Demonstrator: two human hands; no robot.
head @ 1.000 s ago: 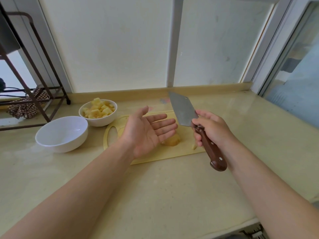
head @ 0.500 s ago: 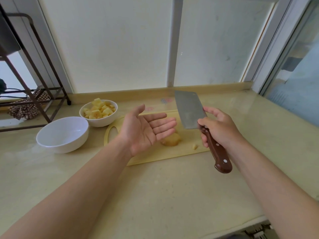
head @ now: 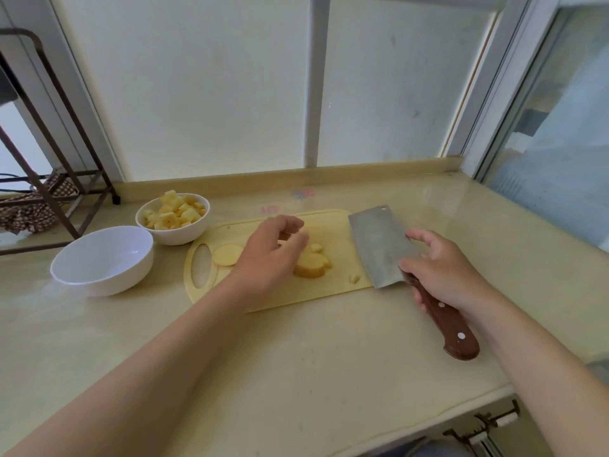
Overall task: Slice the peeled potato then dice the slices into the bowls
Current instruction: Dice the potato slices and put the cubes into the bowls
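The left hand (head: pixel 273 255) hangs palm down over the yellow cutting board (head: pixel 296 296), its fingers (head: pixel 298 240) loosely bent and a little spread; the hand itself hides whether the tips touch anything. Just under and to the right of those fingers lies the thick potato chunk (head: pixel 311 268), with a small cut piece (head: pixel 315 248) just beyond it. A round potato slice (head: pixel 227 254) lies flat on the board on the thumb side of the hand, near the board's handle slot. The right hand (head: pixel 443 272) grips the cleaver (head: pixel 379 245) where the brown wooden handle meets the blade, fingers curled round the handle and thumb against the flat of the blade. The blade's broad face is turned upward, over the right end of the board. A small potato bit (head: pixel 354 278) sits between the chunk and the blade. Beyond the left hand's thumb side stand a white bowl of diced potato (head: pixel 179 233) and, nearer, an empty white bowl (head: pixel 99 275).
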